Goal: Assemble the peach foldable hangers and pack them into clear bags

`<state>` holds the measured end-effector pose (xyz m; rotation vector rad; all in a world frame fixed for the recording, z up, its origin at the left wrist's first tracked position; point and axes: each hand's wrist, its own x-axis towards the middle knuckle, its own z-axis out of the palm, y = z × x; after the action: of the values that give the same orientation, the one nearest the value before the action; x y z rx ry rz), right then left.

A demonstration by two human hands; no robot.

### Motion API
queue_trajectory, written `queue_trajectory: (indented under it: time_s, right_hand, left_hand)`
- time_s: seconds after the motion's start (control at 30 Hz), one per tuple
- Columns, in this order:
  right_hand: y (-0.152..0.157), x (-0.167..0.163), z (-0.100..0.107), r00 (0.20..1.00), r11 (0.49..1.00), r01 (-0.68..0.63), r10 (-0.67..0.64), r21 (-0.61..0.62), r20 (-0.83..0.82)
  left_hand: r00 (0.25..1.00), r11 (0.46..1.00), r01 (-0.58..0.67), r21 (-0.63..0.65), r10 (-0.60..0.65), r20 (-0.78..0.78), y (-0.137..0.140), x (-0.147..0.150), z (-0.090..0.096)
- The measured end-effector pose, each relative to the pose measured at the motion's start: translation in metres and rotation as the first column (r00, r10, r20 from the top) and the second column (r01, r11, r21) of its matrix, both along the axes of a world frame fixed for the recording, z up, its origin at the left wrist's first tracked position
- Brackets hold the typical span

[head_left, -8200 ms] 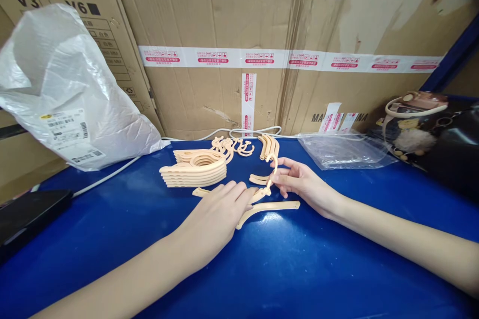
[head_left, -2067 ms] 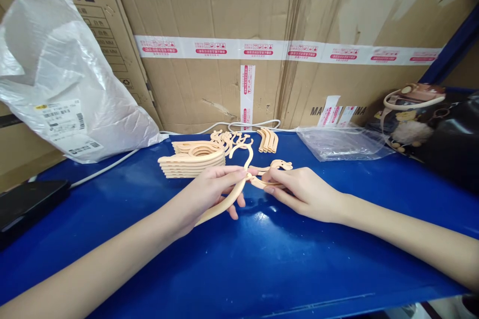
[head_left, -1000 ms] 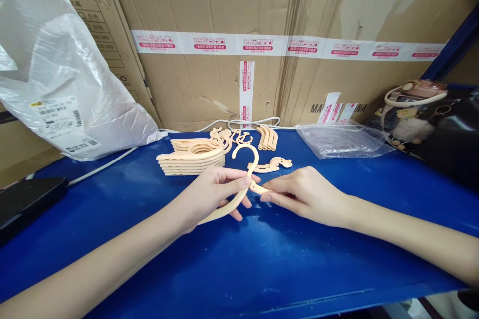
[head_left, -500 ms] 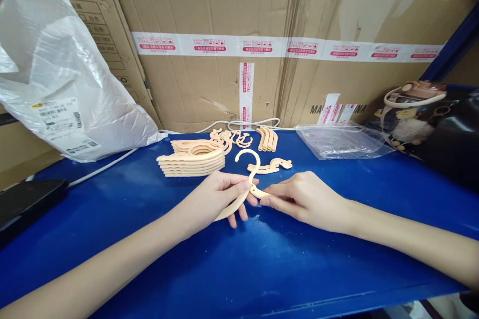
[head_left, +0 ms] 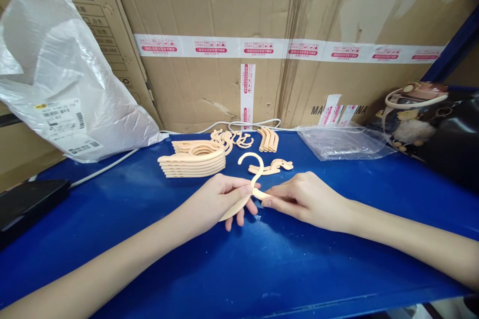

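Between my hands is a cream plastic clothes hanger (head_left: pixel 258 169), its curved hook pointing up and away from me. My left hand (head_left: pixel 215 202) pinches it at the joint below the hook, with one arm of the hanger running under the palm. My right hand (head_left: pixel 305 202) grips the other, short-looking arm (head_left: pixel 261 194) between thumb and fingers; its far end is hidden in the hand. Just beyond lie a loose hanger arm and hook piece (head_left: pixel 271 166). A stack of folded cream hangers (head_left: pixel 191 165) sits behind my left hand.
Loose hooks (head_left: pixel 243 139) and several curved arms (head_left: pixel 267 139) lie at the back of the blue table (head_left: pixel 239 269). A clear plastic bag (head_left: pixel 342 142) and a dark bag (head_left: pixel 449 129) are at right. A white parcel bag (head_left: pixel 75 84) and a black device (head_left: pixel 32 207) stand left.
The hook has tilted slightly to the right and the hanger's joint has turned a little in my fingers. Both hands keep their hold; the view has shifted slightly.
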<state>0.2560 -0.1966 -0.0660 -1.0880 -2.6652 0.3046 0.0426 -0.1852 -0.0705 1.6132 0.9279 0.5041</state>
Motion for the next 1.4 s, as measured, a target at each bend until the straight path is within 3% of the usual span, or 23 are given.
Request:
queue_trajectory:
  time_s: [0.13, 0.23, 0.3, 0.43, 0.57, 0.67, 0.87, 0.97, 1.1, 1.27, 1.4]
  right_hand:
    - [0.005, 0.004, -0.003, 0.999, 0.998, -0.053, 0.053, 0.021, 0.003]
    - [0.009, 0.008, -0.004, 0.995, 0.992, -0.096, 0.094, 0.079, 0.024]
    - [0.012, 0.010, -0.003, 0.994, 0.984, -0.112, 0.112, 0.137, 0.008]
    - [0.015, 0.012, 0.002, 0.984, 0.964, -0.122, 0.148, 0.234, -0.097]
    - [0.015, 0.015, 0.010, 0.979, 0.886, 0.037, 0.060, 0.462, -0.193]
    - [0.014, 0.016, 0.013, 0.981, 0.845, 0.084, 0.022, 0.529, -0.191]
    - [0.017, 0.014, 0.004, 0.993, 0.905, -0.029, 0.074, 0.425, -0.089]
    - [0.017, 0.013, -0.001, 0.992, 0.946, -0.012, 0.051, 0.324, -0.113]
    - [0.013, 0.012, -0.004, 0.987, 0.964, 0.017, 0.026, 0.267, -0.156]
    - [0.009, 0.006, -0.003, 0.989, 0.971, 0.083, -0.052, 0.223, -0.140]
    - [0.013, 0.006, 0.000, 0.977, 0.975, 0.157, -0.130, 0.158, -0.167]
  left_hand:
    - [0.981, 0.984, 0.034, 0.177, 0.001, -0.193, -0.006, -0.001, 0.005]
    - [0.916, 0.877, 0.134, 0.461, 0.068, -0.396, -0.014, -0.001, 0.007]
    - [0.855, 0.796, 0.214, 0.566, 0.128, -0.503, -0.018, 0.001, 0.006]
    - [0.766, 0.777, 0.283, 0.563, 0.171, -0.620, -0.020, 0.002, 0.004]
    - [0.746, 0.775, 0.296, 0.559, 0.178, -0.642, -0.017, 0.001, 0.004]
    - [0.749, 0.775, 0.281, 0.566, 0.192, -0.635, -0.016, 0.002, 0.005]
    - [0.742, 0.784, 0.290, 0.548, 0.177, -0.646, -0.016, 0.003, 0.008]
    - [0.747, 0.786, 0.291, 0.545, 0.169, -0.643, -0.017, 0.003, 0.009]
    - [0.752, 0.771, 0.293, 0.566, 0.180, -0.635, -0.018, 0.003, 0.007]
    - [0.729, 0.708, 0.382, 0.594, 0.165, -0.665, -0.019, 0.005, 0.004]
    - [0.717, 0.608, 0.494, 0.621, 0.118, -0.687, -0.022, 0.006, 0.002]
